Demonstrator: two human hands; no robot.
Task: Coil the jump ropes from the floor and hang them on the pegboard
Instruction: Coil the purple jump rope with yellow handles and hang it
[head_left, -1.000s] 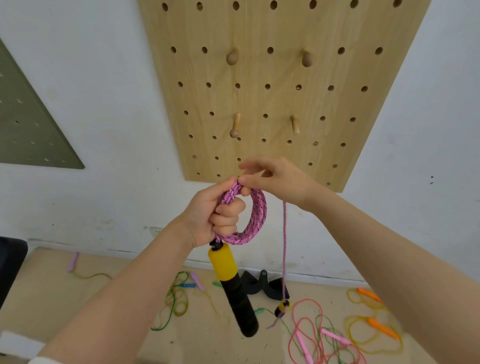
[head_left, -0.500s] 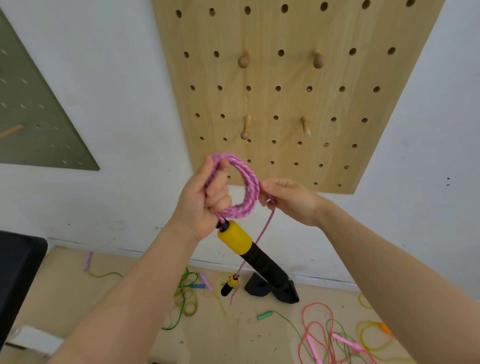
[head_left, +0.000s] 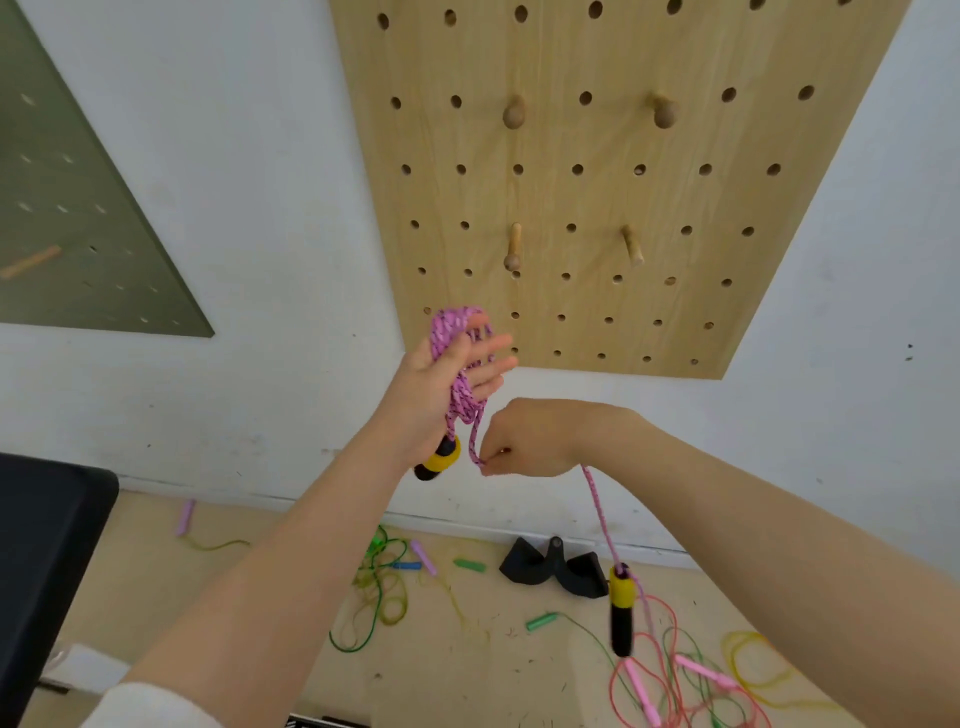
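A pink rope (head_left: 460, 358) is looped in a coil over the left hand (head_left: 441, 387), which is raised in front of the wooden pegboard (head_left: 597, 187) with fingers nearly straight, thumb pressing the coil to the palm and one yellow-and-black handle (head_left: 438, 460) sticking out below the wrist. Just below and to the right, the right hand (head_left: 530, 436) pinches the strand with curled fingers; the rest drops to a second handle (head_left: 621, 610) dangling above the floor (head_left: 467, 665), where other ropes (head_left: 691, 675) lie scattered.
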